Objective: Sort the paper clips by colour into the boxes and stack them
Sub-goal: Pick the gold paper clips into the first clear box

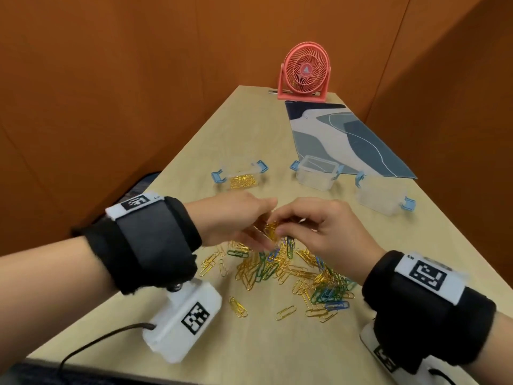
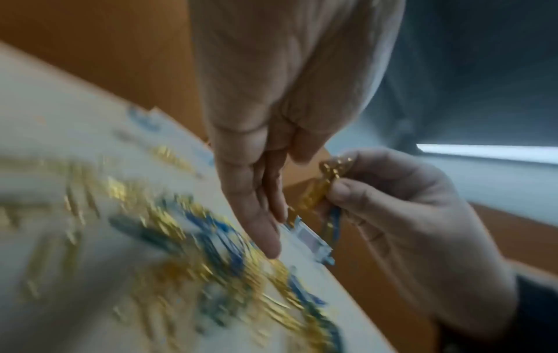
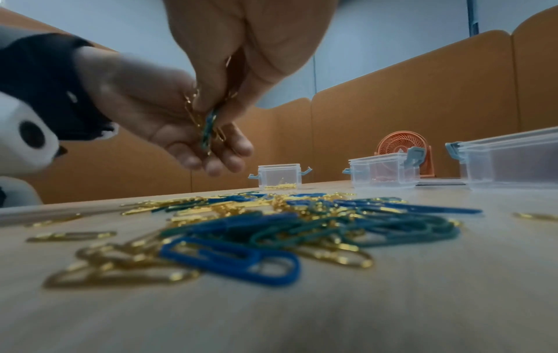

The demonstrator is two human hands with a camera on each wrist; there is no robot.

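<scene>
Head view: the right hand pinches a small bunch of clips, gold with a blue and a green one hanging, while the left hand meets it with fingers extended. Below both lies the mixed pile on the bench. Beyond them, the gold box is partly filled; two clear boxes look empty. Sorting seems early; stacking remains.

Left wrist view: the left fingers are straight and hold nothing.

Right wrist view: thin wire clips, gold, blue and green, are tangled.
</scene>
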